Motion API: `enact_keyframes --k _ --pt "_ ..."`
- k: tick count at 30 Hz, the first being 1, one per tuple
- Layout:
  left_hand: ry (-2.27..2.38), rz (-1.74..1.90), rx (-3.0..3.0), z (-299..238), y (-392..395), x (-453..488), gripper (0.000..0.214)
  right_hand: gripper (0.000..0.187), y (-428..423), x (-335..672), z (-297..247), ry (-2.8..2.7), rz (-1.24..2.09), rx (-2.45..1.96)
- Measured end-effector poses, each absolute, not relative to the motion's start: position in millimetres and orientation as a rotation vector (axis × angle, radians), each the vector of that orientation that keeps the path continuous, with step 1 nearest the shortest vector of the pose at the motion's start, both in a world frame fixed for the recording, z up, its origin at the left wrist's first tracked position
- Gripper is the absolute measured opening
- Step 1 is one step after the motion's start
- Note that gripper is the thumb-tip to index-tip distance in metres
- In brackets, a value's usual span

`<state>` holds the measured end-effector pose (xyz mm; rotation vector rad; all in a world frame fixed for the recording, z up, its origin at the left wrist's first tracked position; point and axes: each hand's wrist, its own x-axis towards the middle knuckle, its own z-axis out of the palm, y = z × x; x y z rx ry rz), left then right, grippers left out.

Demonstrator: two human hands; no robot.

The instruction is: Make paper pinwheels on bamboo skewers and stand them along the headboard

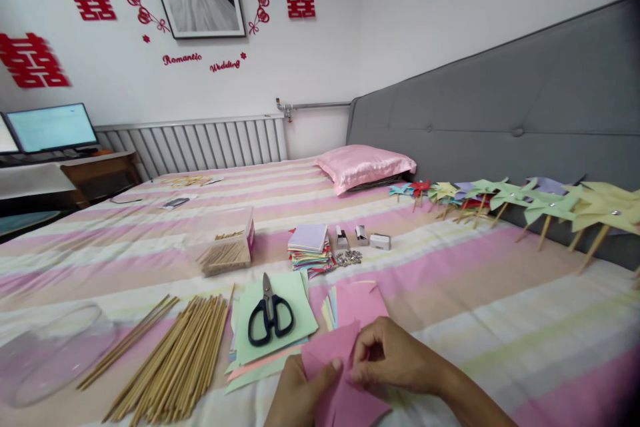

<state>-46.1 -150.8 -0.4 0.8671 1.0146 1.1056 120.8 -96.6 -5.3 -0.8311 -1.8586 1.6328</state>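
Pink paper: While both hands hold it, the sheet sits low in the view over the striped bedcover, its corners jutting several ways.
Left hand: partly closed, thumb pressed on the paper's upper face, the other fingers mostly hidden.
Right hand: curled nearly closed, thumb and forefinger pinching the paper near its middle; whether anything small sits between the tips cannot be told.
Just beyond: fanned coloured sheets, a pink sheet on top.
Scissors: lying on a pale green sheet, blades pointing away from the person.
Farther left: a bundle of wooden sticks and a clear plastic piece.
Behind the scissors: a clear box of short sticks, a stack of paper squares, loose metal fasteners.
Along the headboard: paper pinwheels on sticks.
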Motion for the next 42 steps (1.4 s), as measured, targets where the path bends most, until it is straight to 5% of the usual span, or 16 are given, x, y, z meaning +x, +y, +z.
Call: enact_keyframes --k 33,42 --pt "0.974 1.014 1.07 -17 -145 -54 0.039 0.019 -94 121 -12 -1.977 1.374 -1.04" --pt "1.333 1.15 1.059 -27 -144 -49 0.035 0.016 -96 120 -9 -1.947 1.314 -1.061"
